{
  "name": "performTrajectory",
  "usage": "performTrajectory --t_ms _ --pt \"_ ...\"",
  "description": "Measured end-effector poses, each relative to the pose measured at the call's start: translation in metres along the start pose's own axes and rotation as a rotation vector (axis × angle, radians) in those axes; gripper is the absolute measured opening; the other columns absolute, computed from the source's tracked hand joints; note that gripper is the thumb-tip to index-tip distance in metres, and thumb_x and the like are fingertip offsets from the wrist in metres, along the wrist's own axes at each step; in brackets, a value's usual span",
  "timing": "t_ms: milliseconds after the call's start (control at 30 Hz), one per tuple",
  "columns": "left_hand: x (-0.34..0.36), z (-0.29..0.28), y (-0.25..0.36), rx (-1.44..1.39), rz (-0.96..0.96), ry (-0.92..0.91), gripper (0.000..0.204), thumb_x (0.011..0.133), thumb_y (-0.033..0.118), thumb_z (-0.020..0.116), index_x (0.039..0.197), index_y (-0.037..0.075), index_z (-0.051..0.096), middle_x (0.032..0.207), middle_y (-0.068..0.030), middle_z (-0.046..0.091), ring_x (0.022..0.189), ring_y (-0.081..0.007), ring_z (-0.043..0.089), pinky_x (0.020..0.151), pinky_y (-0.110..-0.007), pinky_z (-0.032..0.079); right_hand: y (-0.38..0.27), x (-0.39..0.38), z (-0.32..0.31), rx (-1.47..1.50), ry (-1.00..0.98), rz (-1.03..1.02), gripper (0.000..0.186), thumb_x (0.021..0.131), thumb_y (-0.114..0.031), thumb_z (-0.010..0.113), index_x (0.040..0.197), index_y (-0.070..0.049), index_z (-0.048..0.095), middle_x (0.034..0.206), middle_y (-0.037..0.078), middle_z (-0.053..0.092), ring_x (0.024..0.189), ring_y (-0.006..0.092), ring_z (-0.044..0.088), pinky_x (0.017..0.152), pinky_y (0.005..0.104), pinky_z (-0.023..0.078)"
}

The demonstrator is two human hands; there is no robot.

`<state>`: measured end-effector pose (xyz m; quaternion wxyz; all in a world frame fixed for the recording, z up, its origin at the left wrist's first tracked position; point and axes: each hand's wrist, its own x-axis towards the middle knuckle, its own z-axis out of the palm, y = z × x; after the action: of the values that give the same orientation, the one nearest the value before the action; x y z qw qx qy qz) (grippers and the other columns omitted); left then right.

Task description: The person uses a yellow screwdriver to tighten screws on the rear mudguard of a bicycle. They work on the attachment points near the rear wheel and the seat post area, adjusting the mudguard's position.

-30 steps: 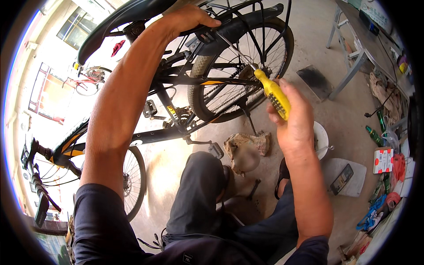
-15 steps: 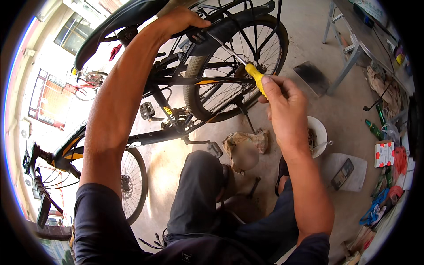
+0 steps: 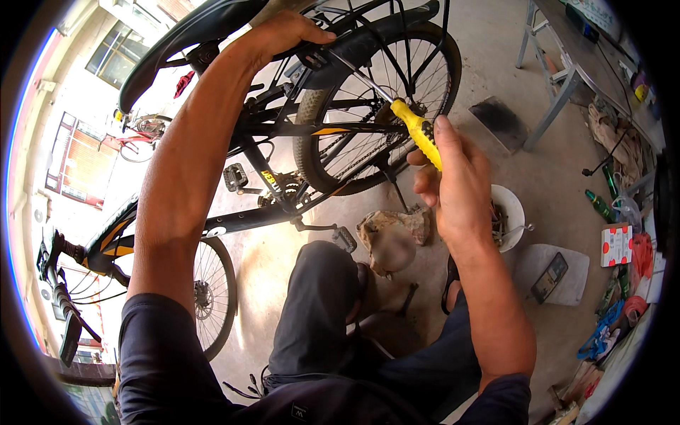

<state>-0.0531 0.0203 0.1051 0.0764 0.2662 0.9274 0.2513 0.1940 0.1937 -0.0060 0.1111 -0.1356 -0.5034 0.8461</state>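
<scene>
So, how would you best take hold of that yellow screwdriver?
Probably by the screwdriver's thick handle, coming from the lower right, as the right hand does. Its slim metal shaft slants up and left toward the mudguard, which leaves the chunky, ridged handle as the near end.

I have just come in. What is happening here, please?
A person has both hands at a bicycle. The right hand holds a yellow screwdriver, which points toward the black mudguard over the rear wheel. The left hand is by the mudguard, near the screwdriver's tip. What the tip touches is unclear. A white bowl stands on the floor.
</scene>
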Motion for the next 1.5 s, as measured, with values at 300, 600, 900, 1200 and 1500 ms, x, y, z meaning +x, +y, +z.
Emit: performTrajectory --t_ms 300,600,900,1200,1500 --pt "-0.003 0.0 0.002 0.015 0.006 0.025 0.032 0.079 0.031 0.071 0.093 0.002 0.071 0.081 -0.0043 0.067 0.076 -0.0127 0.057 0.079 -0.027 0.041 0.019 0.002 0.01 -0.49 0.16 -0.702 0.024 0.086 -0.014 0.069 0.102 0.002 0.061 0.079 0.014 0.066 0.067 0.018 0.065 0.063 0.0306 0.052" --pt "-0.003 -0.003 0.001 -0.028 -0.008 0.052 0.041 0.07 0.029 0.076 0.09 -0.006 0.071 0.088 -0.0154 0.068 0.085 -0.023 0.061 0.085 -0.033 0.043 0.02 0.0 0.009 -0.532 0.096 -0.665 0.028 0.086 -0.013 0.067 0.106 0.003 0.057 0.09 0.02 0.064 0.078 0.0338 0.065 0.07 0.0366 0.052" --pt "-0.007 0.002 0.007 -0.081 -0.046 0.075 0.04 0.065 0.026 0.077 0.087 -0.007 0.071 0.08 -0.0166 0.067 0.076 -0.0239 0.061 0.076 -0.032 0.046 0.013 -0.003 0.008 -0.535 0.124 -0.437 0.031 0.09 -0.022 0.065 0.109 0.002 0.058 0.083 0.019 0.065 0.068 0.0284 0.065 0.059 0.0351 0.05" --pt "-0.01 0.003 0.015 -0.018 -0.056 0.085 0.037 0.068 0.028 0.076 0.089 -0.001 0.072 0.081 -0.0113 0.068 0.078 -0.0184 0.06 0.078 -0.031 0.044 0.019 -0.003 0.011 -0.765 0.168 -0.979 0.053 0.079 -0.009 0.074 0.124 0.0 0.047 0.09 0.017 0.057 0.074 0.0339 0.061 0.062 0.0393 0.05" --pt "-0.001 -0.002 -0.002 0.008 -0.029 0.057 0.038 0.072 0.031 0.073 0.088 -0.004 0.07 0.078 -0.0091 0.066 0.077 -0.0177 0.06 0.075 -0.03 0.045 0.02 0.002 0.007 -0.544 0.177 -0.566 0.038 0.089 -0.023 0.065 0.113 0.004 0.053 0.082 0.021 0.064 0.07 0.0349 0.065 0.06 0.0378 0.051"
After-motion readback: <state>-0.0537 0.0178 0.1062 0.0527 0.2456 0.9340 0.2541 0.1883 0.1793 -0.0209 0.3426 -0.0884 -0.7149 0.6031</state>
